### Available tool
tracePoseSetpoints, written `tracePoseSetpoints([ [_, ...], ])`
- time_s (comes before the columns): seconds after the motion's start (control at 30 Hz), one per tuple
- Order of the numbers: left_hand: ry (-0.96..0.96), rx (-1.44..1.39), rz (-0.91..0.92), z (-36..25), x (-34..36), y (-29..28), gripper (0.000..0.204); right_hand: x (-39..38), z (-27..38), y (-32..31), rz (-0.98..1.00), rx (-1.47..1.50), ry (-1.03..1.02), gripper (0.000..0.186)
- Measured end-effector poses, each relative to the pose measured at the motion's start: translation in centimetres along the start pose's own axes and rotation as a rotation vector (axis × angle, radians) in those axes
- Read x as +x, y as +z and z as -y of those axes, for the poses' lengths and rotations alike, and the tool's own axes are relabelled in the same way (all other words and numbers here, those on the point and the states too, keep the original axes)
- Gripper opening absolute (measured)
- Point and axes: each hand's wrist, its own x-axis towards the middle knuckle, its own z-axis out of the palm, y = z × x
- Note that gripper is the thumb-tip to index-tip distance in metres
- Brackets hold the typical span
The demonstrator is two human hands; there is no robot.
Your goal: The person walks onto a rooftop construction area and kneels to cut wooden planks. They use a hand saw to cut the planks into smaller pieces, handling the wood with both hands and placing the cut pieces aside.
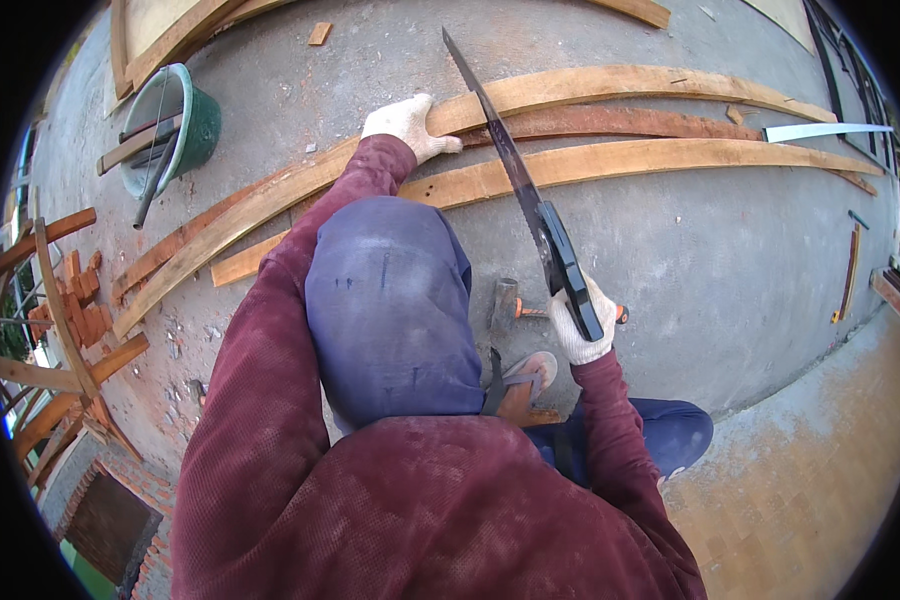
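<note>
My left hand (405, 127), in a white knit glove, grips a long light wooden plank (610, 85) at its middle, the thumb pointing right along its near side. My right hand (583, 325), gloved too, is closed round the black handle of a handsaw (518, 170). The dark blade slants up and to the left, passing over the planks just right of my left hand; whether its teeth touch wood I cannot tell. Beside the gripped plank lie a reddish plank (620, 122) and, nearer me, another light plank (630, 162) with dark holes near my knee.
A hammer (505, 303) lies by my sandalled foot, its handle partly behind my right hand. At the far left stands a green bucket (205, 130) of tools. Broken bricks (80, 300) and propped timbers (55, 290) are at left. A pale blue strip (820, 130) rests across the planks' right ends.
</note>
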Motion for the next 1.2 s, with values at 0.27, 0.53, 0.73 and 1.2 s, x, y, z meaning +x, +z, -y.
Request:
tracePoseSetpoints([
  [0.27, 0.038, -0.122, 0.018, 0.5, -0.2, -1.0, 0.088, -11.5, 8.1, -8.0, -0.118, 0.059, 0.260, 0.046],
  [0.53, 0.032, -0.217, 0.178, 2.0, 1.0, -5.9, 0.085, -13.3, 19.9, -17.6, -0.508, -0.116, 0.129, 0.056],
  [0.73, 0.096, -0.181, -0.059, 5.2, 3.7, -6.8, 0.081, -14.2, 18.8, -22.7, -0.864, -0.211, 0.184, 0.055],
  [1.2, -0.073, 0.064, -0.476, 18.8, -7.3, -4.3, 0.116, -15.0, 0.5, -17.5, -0.406, -0.918, 0.668, 0.055],
])
